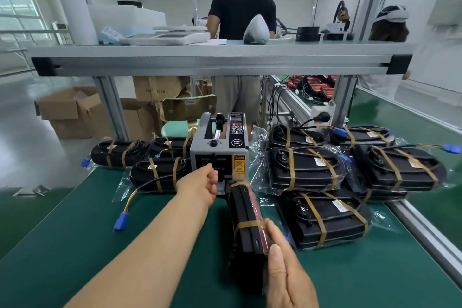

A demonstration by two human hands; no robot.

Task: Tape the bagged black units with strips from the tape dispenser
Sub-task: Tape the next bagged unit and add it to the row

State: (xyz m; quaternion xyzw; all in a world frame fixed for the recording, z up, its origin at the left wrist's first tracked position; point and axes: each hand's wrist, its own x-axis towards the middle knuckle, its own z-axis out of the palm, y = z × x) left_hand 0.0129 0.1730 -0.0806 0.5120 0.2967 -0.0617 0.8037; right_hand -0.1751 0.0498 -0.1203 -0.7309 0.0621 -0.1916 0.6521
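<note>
A grey tape dispenser [220, 155] stands at the middle of the green mat [75, 232]. My left hand [200, 182] reaches to its front slot with the fingers curled at the outlet; the tape strip itself is hidden behind them. My right hand [285, 272] holds a bagged black unit [246, 220] on its edge in front of the dispenser. Two brown tape bands wrap that unit. Taped bagged units lie stacked to the right [322, 217] and to the left [160, 175] of the dispenser.
An aluminium shelf rail [220, 62] crosses overhead. A person in a black shirt [241, 7] stands with their back turned beyond it. Cardboard boxes [70, 107] sit on the floor at left. A blue connector on wires [120, 222] lies on the mat. A conveyor edge [425, 227] runs along the right.
</note>
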